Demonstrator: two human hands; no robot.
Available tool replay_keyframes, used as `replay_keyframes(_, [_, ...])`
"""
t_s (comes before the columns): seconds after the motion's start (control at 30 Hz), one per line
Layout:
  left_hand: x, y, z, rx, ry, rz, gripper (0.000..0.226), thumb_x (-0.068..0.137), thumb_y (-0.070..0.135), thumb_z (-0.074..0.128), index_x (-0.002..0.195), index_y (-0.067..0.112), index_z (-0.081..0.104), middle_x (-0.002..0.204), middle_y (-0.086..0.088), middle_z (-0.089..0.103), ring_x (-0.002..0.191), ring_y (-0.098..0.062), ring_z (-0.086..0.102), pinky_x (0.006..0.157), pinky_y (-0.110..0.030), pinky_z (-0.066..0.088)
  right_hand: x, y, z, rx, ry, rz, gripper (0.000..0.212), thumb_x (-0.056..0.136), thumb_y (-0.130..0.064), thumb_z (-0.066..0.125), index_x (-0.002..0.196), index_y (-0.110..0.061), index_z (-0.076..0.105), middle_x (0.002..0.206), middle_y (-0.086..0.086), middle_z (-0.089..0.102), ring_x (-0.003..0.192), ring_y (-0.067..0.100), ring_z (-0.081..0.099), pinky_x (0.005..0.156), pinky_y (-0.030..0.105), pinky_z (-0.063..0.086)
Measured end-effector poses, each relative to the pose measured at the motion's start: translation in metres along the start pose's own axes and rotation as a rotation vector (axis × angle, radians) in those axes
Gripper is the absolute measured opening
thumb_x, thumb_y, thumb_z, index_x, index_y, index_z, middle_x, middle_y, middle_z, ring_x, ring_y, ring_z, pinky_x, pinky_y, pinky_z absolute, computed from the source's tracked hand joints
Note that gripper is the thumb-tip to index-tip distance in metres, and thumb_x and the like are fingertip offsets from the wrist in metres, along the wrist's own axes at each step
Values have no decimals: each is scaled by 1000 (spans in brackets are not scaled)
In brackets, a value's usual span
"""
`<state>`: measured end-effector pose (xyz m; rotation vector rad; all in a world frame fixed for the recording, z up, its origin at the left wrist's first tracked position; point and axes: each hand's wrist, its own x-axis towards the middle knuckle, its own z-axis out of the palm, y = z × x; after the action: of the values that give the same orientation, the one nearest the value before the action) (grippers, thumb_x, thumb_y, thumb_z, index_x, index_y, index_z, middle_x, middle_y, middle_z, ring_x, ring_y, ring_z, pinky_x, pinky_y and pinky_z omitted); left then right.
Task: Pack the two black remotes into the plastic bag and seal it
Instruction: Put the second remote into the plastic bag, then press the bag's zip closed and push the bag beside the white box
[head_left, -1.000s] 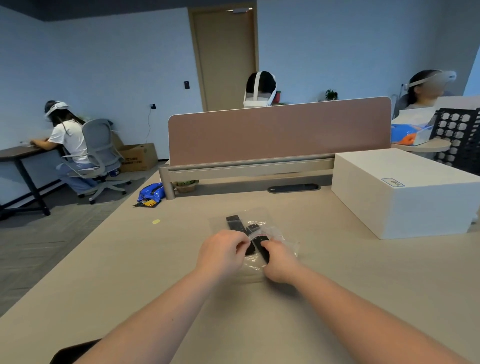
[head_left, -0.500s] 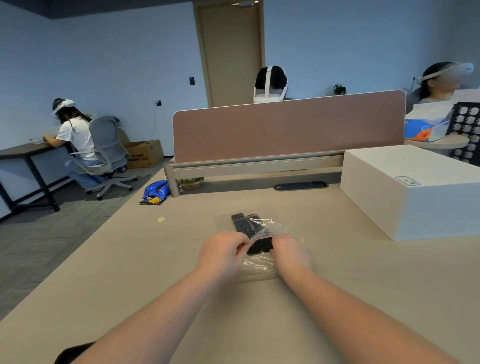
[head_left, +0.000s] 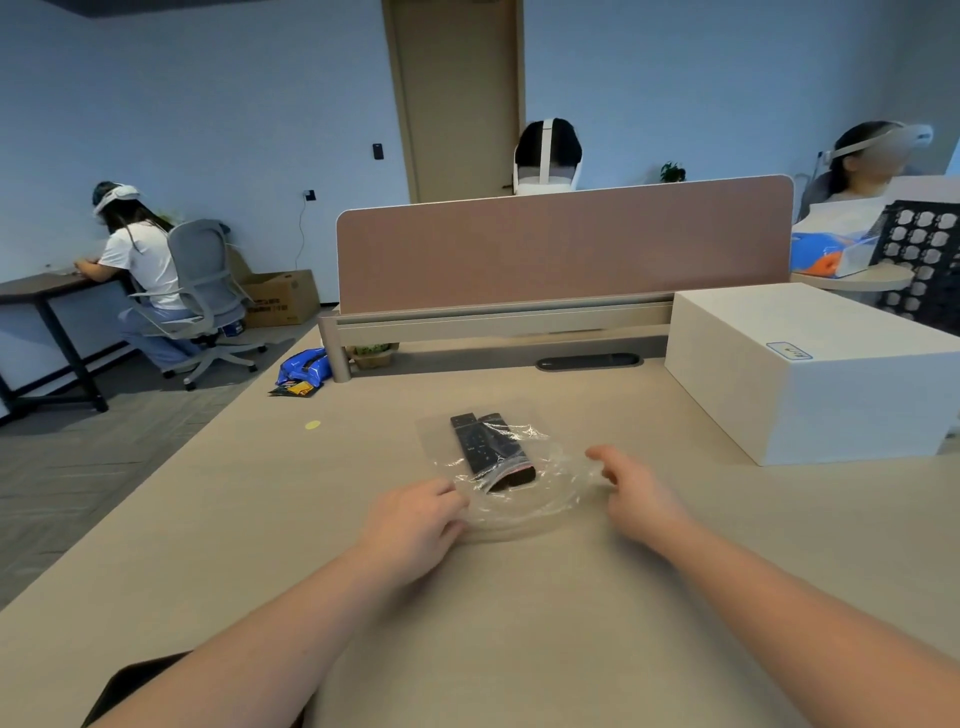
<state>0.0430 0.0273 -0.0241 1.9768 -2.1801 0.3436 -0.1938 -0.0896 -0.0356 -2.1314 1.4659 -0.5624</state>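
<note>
Two black remotes (head_left: 480, 447) lie side by side inside a clear plastic bag (head_left: 524, 491) on the beige desk (head_left: 519, 597). The bag's mouth, with a red zip strip, faces me and looks loose and crumpled. My left hand (head_left: 415, 519) pinches the bag's near left corner. My right hand (head_left: 636, 491) hovers at the bag's right edge with fingers spread; whether they touch the plastic is unclear through the blur.
A large white box (head_left: 810, 369) stands on the desk at the right. A pink divider panel (head_left: 561, 244) closes off the desk's far edge. A dark object (head_left: 135, 686) lies at the near left edge. Other people sit beyond.
My right hand has let go of the bag's mouth and moved to the right, fingers spreading. The left hand keeps its hold. The bag's mouth has stretched wider.
</note>
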Motion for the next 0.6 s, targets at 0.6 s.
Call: replay_keyframes(0.6, [-20, -19, 6, 173, 198, 151, 43, 55, 7, 74, 71, 20, 36, 59, 1, 58, 41, -22, 53, 31, -21, 24, 1, -6, -11, -432, 104, -42, 30, 87, 0, 44, 62, -16, 35, 71, 2, 44, 84, 28, 51, 64, 30, 40])
